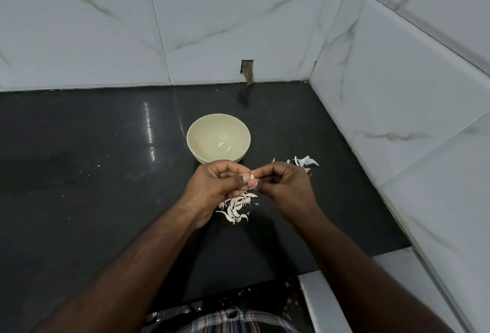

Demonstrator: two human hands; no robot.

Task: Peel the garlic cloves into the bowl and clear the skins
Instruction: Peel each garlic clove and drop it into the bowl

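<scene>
- The left hand and right hand meet above the dark surface, both pinching 1 garlic clove between thumb and fingertips, likely so one steadies it while the other strips skin.
- They work just in front of the bowl, so a finished clove drops a short way; 2 peeled cloves lie inside.
- Unpeeled cloves and skins sit heaped under the hands, within easy reach.
- Loose skins lie right of the bowl, not yet cleared.

Both hands pinching one garlic clove — bowl just beyond
</scene>
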